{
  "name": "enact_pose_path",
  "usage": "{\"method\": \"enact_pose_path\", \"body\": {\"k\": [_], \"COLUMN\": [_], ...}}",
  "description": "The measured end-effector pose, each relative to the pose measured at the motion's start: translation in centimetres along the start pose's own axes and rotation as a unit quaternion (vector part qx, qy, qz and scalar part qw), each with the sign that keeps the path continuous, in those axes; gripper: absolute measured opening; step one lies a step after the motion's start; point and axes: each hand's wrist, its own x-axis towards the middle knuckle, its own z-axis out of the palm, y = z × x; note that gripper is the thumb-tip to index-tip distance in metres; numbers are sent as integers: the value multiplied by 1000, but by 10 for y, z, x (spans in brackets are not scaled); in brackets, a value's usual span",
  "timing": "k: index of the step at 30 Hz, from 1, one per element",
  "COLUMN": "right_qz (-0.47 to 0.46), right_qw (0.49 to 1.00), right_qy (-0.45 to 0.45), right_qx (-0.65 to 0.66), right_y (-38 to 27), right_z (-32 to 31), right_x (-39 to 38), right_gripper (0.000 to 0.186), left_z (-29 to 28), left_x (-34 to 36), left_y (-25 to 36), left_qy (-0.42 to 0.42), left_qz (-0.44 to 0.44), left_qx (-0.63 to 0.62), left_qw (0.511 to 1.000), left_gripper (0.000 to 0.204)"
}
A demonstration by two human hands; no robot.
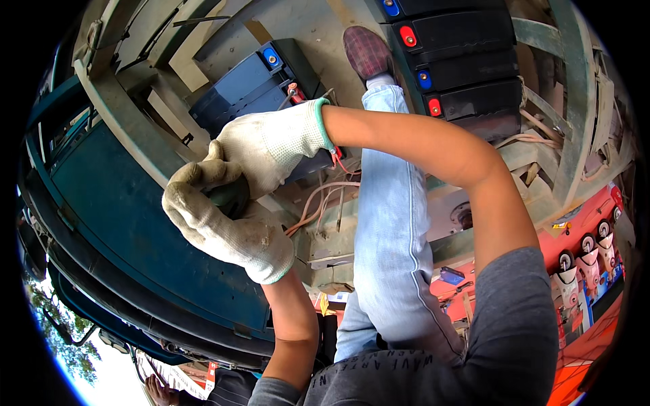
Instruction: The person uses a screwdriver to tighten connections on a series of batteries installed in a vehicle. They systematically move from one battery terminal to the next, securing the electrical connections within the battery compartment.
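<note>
My left hand (227,233), in a dirty white knit glove, curls its fingers round a dark green rounded object (227,199), too hidden to identify. My right hand (264,145), in a similar glove with a green cuff, is closed over the same object from above, its fingertips mostly hidden. Behind the hands sits a grey-blue battery (237,91) with blue and red terminals. Pinkish cables (315,203) and red wires hang beside my hands. My right forearm crosses over my jeans-clad leg.
Several black batteries (453,40) stand at top right within a metal frame (575,122). A teal panel (115,210) curves along the left. A red surface with wheeled items (586,264) shows at lower right. Another person's hand (159,392) appears at bottom left.
</note>
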Motion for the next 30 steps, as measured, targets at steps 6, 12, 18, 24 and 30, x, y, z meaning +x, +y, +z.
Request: {"method": "enact_pose_path", "body": {"k": [6, 12, 18, 24, 30], "right_qz": [-40, -54, -13, -6, -28], "right_qw": [963, 923, 900, 877, 792], "right_qy": [265, 380, 432, 459, 587], "right_qx": [-27, -14, -46, -140, -166], "right_y": [4, 12, 13, 12, 21], "right_z": [25, 37, 44, 47, 54], "right_x": [-6, 0, 7, 11, 21], "right_gripper": [25, 27, 37, 42, 22], "left_z": [1, 2, 1, -8, -13], "left_x": [25, 35, 49, 58, 80], "left_y": [3, 9, 2, 1, -12], "left_qy": [-189, -243, -302, -303, -460], "left_qz": [28, 9, 27, 90, 139], "left_qx": [-132, -132, -156, -61, -88], "left_qw": [973, 961, 940, 947, 872], "left_gripper": [52, 50, 48, 34, 14]}}
